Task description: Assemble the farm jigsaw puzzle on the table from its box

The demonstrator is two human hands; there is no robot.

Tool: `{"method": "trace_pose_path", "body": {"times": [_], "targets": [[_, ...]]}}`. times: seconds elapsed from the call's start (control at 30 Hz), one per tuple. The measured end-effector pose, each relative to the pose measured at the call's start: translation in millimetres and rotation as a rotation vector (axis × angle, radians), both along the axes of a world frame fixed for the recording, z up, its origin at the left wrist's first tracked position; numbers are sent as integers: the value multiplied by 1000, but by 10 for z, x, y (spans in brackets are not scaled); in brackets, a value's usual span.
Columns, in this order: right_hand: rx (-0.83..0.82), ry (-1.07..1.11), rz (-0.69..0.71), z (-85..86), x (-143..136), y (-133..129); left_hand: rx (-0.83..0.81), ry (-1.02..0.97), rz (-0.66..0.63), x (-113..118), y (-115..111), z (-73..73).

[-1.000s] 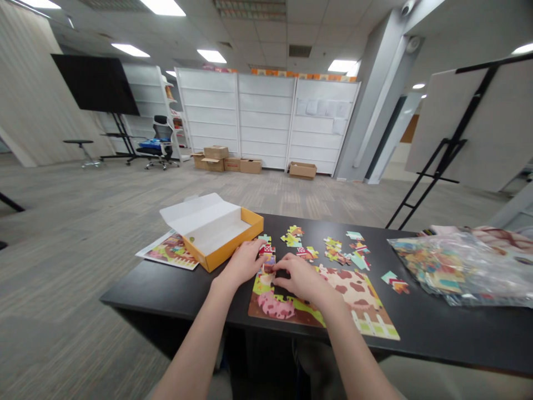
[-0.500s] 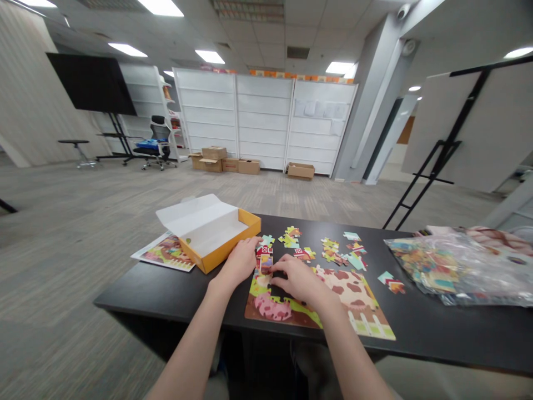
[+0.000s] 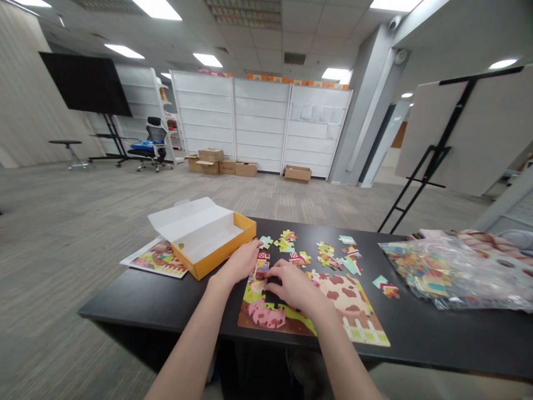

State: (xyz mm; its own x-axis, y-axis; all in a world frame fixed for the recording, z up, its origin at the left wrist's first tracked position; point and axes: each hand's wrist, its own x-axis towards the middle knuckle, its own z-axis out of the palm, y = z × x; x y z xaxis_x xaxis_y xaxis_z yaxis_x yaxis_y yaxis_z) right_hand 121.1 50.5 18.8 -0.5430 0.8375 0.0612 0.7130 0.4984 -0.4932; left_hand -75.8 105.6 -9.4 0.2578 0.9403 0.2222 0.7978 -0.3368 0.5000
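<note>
A farm jigsaw puzzle (image 3: 352,297), partly assembled, lies on the black table with a spotted cow on its right and a pink pig (image 3: 264,315) at lower left. My left hand (image 3: 240,264) rests along its upper left side, fingers stretched out, tips by a red barn piece (image 3: 263,256) and a teal piece (image 3: 265,242). My right hand (image 3: 293,283) is over the middle of the puzzle. Its index finger and thumb are apart, with their tips at the edge of a purple-and-orange piece (image 3: 262,269) in the left column. The other right fingers are partly hidden.
Loose joined pieces (image 3: 287,240) and more pieces (image 3: 327,254) lie behind the puzzle, with a small cluster (image 3: 386,286) to the right. An open yellow box (image 3: 225,253) and a picture sheet (image 3: 156,258) are at left. Plastic bags of pieces (image 3: 428,272) lie at right.
The whole view has shifted slightly, so the table sits a little lower and further left. Both hands keep nearly the same places on the puzzle.
</note>
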Motion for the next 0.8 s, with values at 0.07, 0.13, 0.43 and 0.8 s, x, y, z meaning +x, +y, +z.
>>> {"method": "trace_pose_path", "body": {"times": [0.07,0.13,0.43,0.8], "targets": [[-1,-5,1,13,-2,-7,-3,-2,-33,46,21,-8],[0,-17,2,26,-6,-12,1,-11,-59,87,37,-13],[14,-38,15,36,-17,-11,86,-67,-69,-132,-202,199],[39,-27,57,47,-26,-24,-45,48,-95,-226,-553,151]]}}
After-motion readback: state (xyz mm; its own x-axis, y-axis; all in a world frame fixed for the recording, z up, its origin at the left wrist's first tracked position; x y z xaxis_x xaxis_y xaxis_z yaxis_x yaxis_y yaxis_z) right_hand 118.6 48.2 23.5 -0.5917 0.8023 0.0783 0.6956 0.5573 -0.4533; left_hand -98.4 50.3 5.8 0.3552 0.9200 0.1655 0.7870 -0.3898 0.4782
